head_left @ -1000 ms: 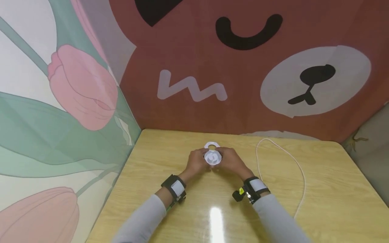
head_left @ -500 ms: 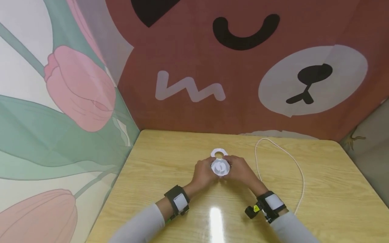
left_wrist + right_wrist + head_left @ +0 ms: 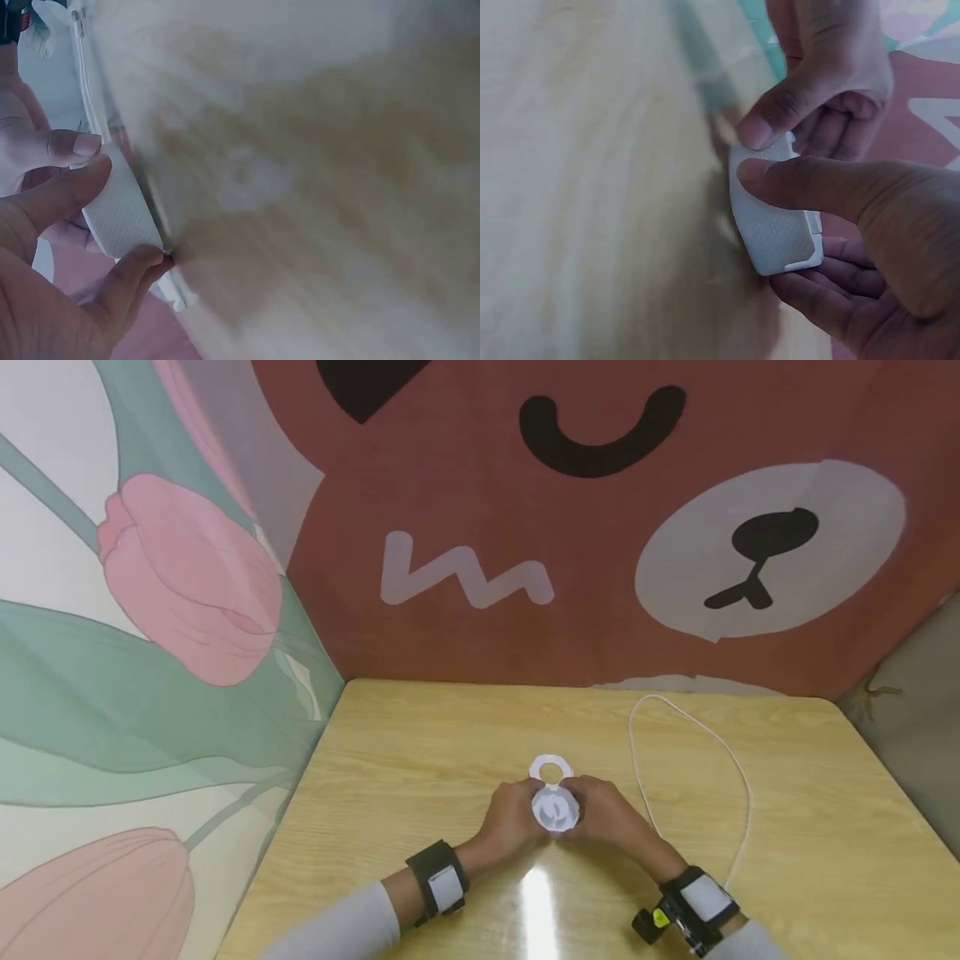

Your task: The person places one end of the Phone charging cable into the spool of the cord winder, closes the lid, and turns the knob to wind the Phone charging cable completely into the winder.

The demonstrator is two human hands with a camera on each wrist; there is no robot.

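Centrally, one white, faceted, round case (image 3: pixel 556 810) with white ring-shaped flap (image 3: pixel 550 759) is being held over the pale wood-grain table (image 3: pixel 420 735); left hand (image 3: pixel 512 818) is pinching one side between fingers, right hand (image 3: pixel 609 817) is pinching the other; one thin white cord (image 3: pixel 749 802) is looping at right.

No readable text, brand or number in any view. Clock centred on the white case (image 3: pixel 556 810), head view: pale zigzag (image 3: pixel 461 556) on the wall (image 3: pixel 442 647) at 11, letter-like, roughly an "m", can't confirm it as a letter. White patch (image 3: pixel 446 889) on the left wristband at 8, white patch (image 3: pixel 707 897) on the right wristband at 4, yellow patch (image 3: pixel 660 917) between 4 and 5: any print too small to read.
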